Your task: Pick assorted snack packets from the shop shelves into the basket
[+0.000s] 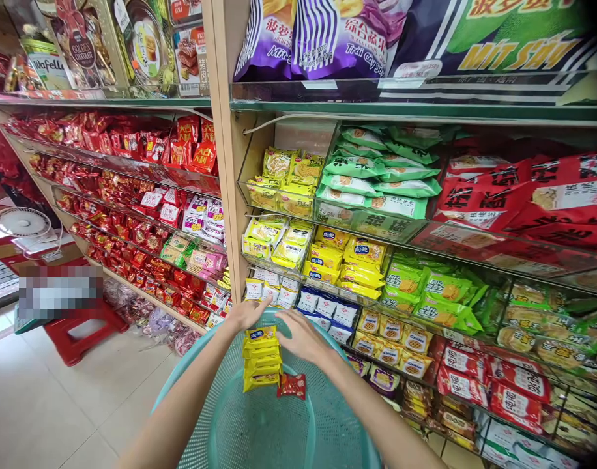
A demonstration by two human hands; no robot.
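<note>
A teal perforated plastic basket (210, 407) stands in front of me, below my arms. My left hand (248, 314) is over its far rim, fingers stretched out and nothing visible in them. Opposite it, my right hand (301, 335) is open too, its fingers extended and the palm turned inward. In the gap between and below both hands is a stack of yellow biscuit packets (262, 365) inside the basket, apart from the fingers. Whether the stack rests on the basket wall, I cannot tell. Beside its lower right lies a small red packet (292, 386).
Tiered clear bins of snacks face me, with yellow packets (364, 251), green packets (438, 290) and red packets (494, 189). A wooden post (225, 163) divides the shelves. At left are a red stool (78, 332) and a white fan (23, 222) on the tiled floor's far side.
</note>
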